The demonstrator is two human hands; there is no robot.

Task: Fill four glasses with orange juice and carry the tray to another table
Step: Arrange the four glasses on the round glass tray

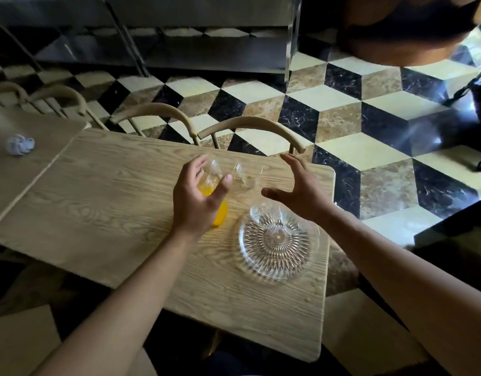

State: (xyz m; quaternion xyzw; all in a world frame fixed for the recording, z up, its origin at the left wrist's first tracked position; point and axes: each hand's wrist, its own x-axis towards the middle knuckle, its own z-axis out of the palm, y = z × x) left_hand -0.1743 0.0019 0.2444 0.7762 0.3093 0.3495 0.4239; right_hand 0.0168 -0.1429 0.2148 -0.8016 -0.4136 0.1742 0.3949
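The left hand (198, 196) sits just left of the frame's centre, fingers spread and relaxed, holding nothing; its palm faces the juice bottle (216, 196), a clear container with orange liquid in its lower part, which shows between the thumb and fingers and below the palm. Whether the hand touches the bottle cannot be told. The right hand (299, 185) hovers to the right of centre, also open, fingers loosely arched over the counter (98, 191), gripping nothing.

Between the two hands, toward the far edge of the counter, stands an empty glass (248, 176); its outline is blurred. Just below the right hand, in the lower right of the counter, lies the glass tray (280, 253), a round clear plate with a ribbed sunburst pattern. On its far rim stand two more empty glasses (265, 213), close together, the right one partly hidden by the right wrist. A fourth glass cannot be made out.

A few droplets (316, 286) lie on the wood near the lower right corner of the counter. Two curved chair backs (250, 128) rise behind the far edge. At the upper left, on a neighbouring table (6, 169) set against this one, sits a crumpled pale cloth or tissue (19, 143). A cube-patterned tiled floor (369, 118) fills the upper right.
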